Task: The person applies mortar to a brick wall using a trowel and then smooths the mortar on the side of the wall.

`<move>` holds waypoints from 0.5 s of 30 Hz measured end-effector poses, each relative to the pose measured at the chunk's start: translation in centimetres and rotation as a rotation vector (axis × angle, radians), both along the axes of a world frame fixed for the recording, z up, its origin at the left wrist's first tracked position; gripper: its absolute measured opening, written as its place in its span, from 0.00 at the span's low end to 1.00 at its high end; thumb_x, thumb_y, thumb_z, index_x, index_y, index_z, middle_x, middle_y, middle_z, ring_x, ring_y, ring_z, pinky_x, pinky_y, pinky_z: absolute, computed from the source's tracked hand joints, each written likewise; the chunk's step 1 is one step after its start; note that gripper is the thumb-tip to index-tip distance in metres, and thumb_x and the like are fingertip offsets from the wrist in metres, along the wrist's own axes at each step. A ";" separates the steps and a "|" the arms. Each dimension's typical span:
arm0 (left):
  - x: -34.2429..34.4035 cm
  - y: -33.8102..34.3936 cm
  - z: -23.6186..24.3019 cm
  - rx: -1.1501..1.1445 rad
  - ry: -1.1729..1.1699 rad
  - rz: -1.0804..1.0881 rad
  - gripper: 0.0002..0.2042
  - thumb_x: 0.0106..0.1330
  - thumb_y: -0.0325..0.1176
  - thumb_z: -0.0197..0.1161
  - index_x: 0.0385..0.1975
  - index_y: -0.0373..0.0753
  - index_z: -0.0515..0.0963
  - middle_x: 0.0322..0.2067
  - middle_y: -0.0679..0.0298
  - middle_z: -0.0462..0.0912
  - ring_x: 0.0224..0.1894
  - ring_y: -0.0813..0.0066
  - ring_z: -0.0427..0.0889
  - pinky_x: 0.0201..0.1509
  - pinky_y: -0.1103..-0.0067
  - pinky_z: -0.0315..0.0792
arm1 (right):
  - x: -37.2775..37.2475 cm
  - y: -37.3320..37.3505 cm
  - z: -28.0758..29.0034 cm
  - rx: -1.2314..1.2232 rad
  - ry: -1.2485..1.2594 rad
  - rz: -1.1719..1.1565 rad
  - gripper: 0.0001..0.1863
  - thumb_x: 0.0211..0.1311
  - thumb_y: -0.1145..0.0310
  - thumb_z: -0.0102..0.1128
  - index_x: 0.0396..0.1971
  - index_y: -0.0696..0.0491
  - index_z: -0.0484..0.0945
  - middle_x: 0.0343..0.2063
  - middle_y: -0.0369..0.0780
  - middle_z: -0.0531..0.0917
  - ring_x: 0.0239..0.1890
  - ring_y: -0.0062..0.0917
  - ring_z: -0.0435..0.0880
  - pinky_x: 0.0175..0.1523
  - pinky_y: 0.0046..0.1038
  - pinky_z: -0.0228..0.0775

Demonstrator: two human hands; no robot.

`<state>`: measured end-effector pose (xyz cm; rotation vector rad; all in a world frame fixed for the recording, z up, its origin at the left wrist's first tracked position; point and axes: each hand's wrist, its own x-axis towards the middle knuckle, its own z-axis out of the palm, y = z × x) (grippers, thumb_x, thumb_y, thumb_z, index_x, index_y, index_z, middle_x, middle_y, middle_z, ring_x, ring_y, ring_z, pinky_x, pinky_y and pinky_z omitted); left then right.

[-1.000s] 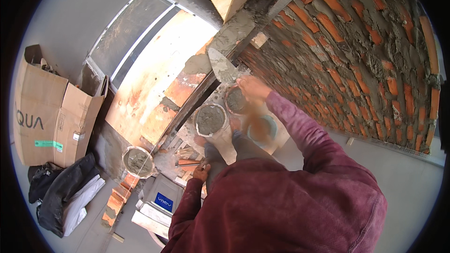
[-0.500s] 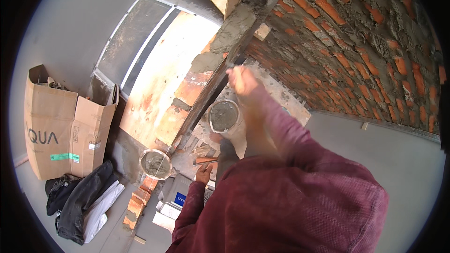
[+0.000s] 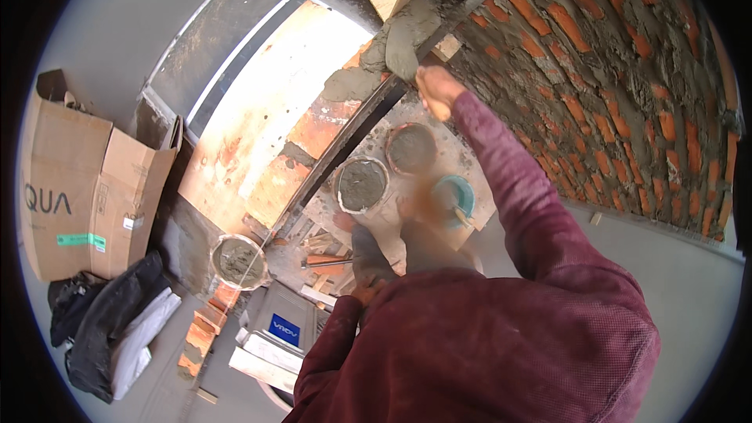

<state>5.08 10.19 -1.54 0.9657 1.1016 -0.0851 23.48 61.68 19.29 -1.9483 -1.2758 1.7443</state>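
My right hand [image 3: 439, 94] is closed around the wooden handle of a trowel [image 3: 402, 53]. The trowel's grey blade lies against the wet mortar [image 3: 352, 84] spread along the top of a brick course [image 3: 321, 121]. Low down beside my leg is my left hand [image 3: 366, 292], touching or close to the trousers; its fingers blend into the dark cloth. Below the brick course stand a bucket of mortar [image 3: 362, 186] and a second round container of mortar [image 3: 411, 148]. A teal bucket [image 3: 462, 193], partly blurred, sits near my feet.
A brick wall smeared with mortar [image 3: 580, 102] rises on the right. At left are cardboard boxes [image 3: 66, 188] and piled clothes [image 3: 110, 329]. Another mortar bucket [image 3: 238, 262] stands near a short brick row [image 3: 202, 333], with a grey case [image 3: 282, 317] alongside. A taut string crosses there.
My right hand has moved up and right, bringing the trowel blade onto the mortar. My left hand has shifted rightward to my leg. The view has shifted, revealing the teal bucket.
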 end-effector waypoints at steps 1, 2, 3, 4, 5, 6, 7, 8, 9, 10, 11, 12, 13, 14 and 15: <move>0.1 -0.4 -0.1 0.064 -0.007 -0.043 0.43 0.58 0.65 0.48 0.64 0.35 0.55 0.65 0.48 0.53 0.68 0.57 0.51 0.69 0.72 0.47 | -0.7 -1.4 0.9 -0.055 -0.093 0.099 0.19 0.70 0.55 0.33 0.28 0.55 0.65 0.18 0.38 0.70 0.13 0.23 0.70 0.15 0.29 0.65; 0.7 -0.7 -0.2 0.129 -0.015 -0.085 0.44 0.57 0.66 0.48 0.64 0.35 0.54 0.65 0.48 0.53 0.68 0.57 0.51 0.69 0.72 0.47 | -0.9 -2.8 1.0 -0.056 -0.077 0.153 0.19 0.70 0.55 0.33 0.28 0.54 0.65 0.19 0.38 0.71 0.13 0.23 0.70 0.15 0.29 0.65; 2.0 -0.2 0.3 0.019 0.010 0.037 0.43 0.57 0.65 0.48 0.64 0.36 0.55 0.65 0.48 0.53 0.68 0.57 0.51 0.69 0.72 0.47 | -0.6 -3.9 1.3 -0.054 -0.062 0.202 0.19 0.70 0.54 0.33 0.28 0.54 0.65 0.20 0.38 0.71 0.13 0.23 0.70 0.14 0.29 0.65; 2.8 0.6 0.9 -0.097 0.038 0.157 0.42 0.57 0.65 0.49 0.65 0.37 0.55 0.65 0.49 0.52 0.68 0.56 0.51 0.69 0.72 0.47 | -0.3 -4.7 1.6 -0.051 -0.063 0.223 0.19 0.70 0.55 0.34 0.28 0.55 0.66 0.19 0.39 0.71 0.14 0.24 0.71 0.16 0.30 0.66; 3.8 1.2 1.4 -0.214 0.065 0.278 0.42 0.57 0.64 0.49 0.65 0.39 0.55 0.65 0.49 0.52 0.68 0.56 0.50 0.69 0.71 0.47 | 0.1 -5.2 2.3 -0.048 -0.064 0.245 0.20 0.69 0.55 0.34 0.28 0.55 0.66 0.19 0.40 0.72 0.15 0.26 0.72 0.17 0.31 0.66; 4.8 1.1 1.6 -0.209 0.027 0.338 0.43 0.56 0.64 0.53 0.65 0.39 0.55 0.66 0.47 0.47 0.68 0.52 0.51 0.69 0.72 0.48 | 0.5 -5.8 2.5 -0.043 -0.063 0.266 0.20 0.69 0.55 0.35 0.28 0.56 0.66 0.19 0.42 0.72 0.15 0.27 0.73 0.19 0.33 0.67; 6.1 1.1 1.9 -0.206 0.092 0.313 0.44 0.54 0.64 0.54 0.65 0.40 0.54 0.67 0.46 0.45 0.68 0.52 0.51 0.69 0.72 0.48 | 1.1 -6.2 1.9 0.131 -0.111 0.384 0.20 0.68 0.55 0.36 0.28 0.57 0.68 0.19 0.44 0.73 0.16 0.31 0.74 0.22 0.34 0.67; 7.5 1.2 2.2 -0.204 0.157 0.292 0.45 0.53 0.64 0.55 0.66 0.42 0.53 0.67 0.46 0.43 0.68 0.53 0.50 0.69 0.72 0.49 | 1.9 -6.5 1.2 0.308 -0.155 0.505 0.20 0.68 0.56 0.38 0.29 0.59 0.69 0.18 0.46 0.74 0.16 0.35 0.75 0.24 0.36 0.68; 8.8 0.5 2.5 -0.217 0.227 0.291 0.45 0.52 0.65 0.56 0.66 0.44 0.53 0.67 0.46 0.40 0.68 0.53 0.50 0.69 0.72 0.49 | 2.0 -7.1 0.5 0.481 -0.179 0.644 0.20 0.67 0.56 0.39 0.29 0.60 0.70 0.18 0.48 0.75 0.17 0.39 0.77 0.27 0.38 0.69; 9.8 -0.5 2.4 -0.203 0.286 0.311 0.45 0.51 0.65 0.57 0.66 0.46 0.53 0.68 0.47 0.39 0.68 0.52 0.49 0.69 0.70 0.49 | 1.4 -9.0 0.9 0.614 -0.213 0.687 0.18 0.66 0.58 0.42 0.32 0.60 0.71 0.21 0.50 0.76 0.21 0.41 0.78 0.30 0.38 0.69; 10.7 -1.3 2.2 -0.194 0.344 0.343 0.45 0.50 0.65 0.58 0.66 0.49 0.53 0.68 0.48 0.38 0.68 0.50 0.48 0.69 0.68 0.50 | 0.9 -11.4 2.3 0.754 -0.234 0.737 0.17 0.65 0.60 0.45 0.35 0.60 0.72 0.23 0.52 0.77 0.24 0.44 0.80 0.32 0.38 0.70; 11.2 -2.0 2.1 -0.195 0.417 0.386 0.45 0.49 0.65 0.59 0.66 0.51 0.54 0.68 0.48 0.37 0.68 0.49 0.48 0.68 0.67 0.50 | 1.0 -13.4 3.4 0.684 -0.209 0.808 0.17 0.63 0.60 0.48 0.38 0.60 0.72 0.25 0.53 0.78 0.27 0.45 0.80 0.33 0.39 0.70; 11.6 -1.9 2.7 -0.184 0.435 0.437 0.45 0.48 0.65 0.60 0.66 0.54 0.53 0.68 0.49 0.37 0.68 0.49 0.48 0.68 0.66 0.50 | 2.0 -15.1 4.0 0.613 -0.188 0.880 0.18 0.61 0.60 0.52 0.42 0.60 0.72 0.26 0.53 0.78 0.30 0.46 0.80 0.34 0.40 0.70; 11.9 -1.8 3.3 -0.176 0.455 0.487 0.46 0.47 0.65 0.61 0.67 0.56 0.51 0.68 0.49 0.36 0.68 0.49 0.48 0.68 0.65 0.51 | 3.1 -16.9 3.7 0.519 -0.121 0.979 0.20 0.60 0.60 0.54 0.44 0.60 0.71 0.26 0.53 0.78 0.31 0.47 0.80 0.34 0.39 0.70; 12.2 -2.7 3.2 -0.214 0.443 0.533 0.46 0.47 0.65 0.61 0.67 0.57 0.50 0.68 0.49 0.35 0.68 0.47 0.48 0.68 0.64 0.51 | 2.9 -18.9 2.7 0.419 -0.051 1.084 0.23 0.58 0.59 0.56 0.47 0.60 0.69 0.26 0.53 0.78 0.31 0.47 0.80 0.34 0.39 0.70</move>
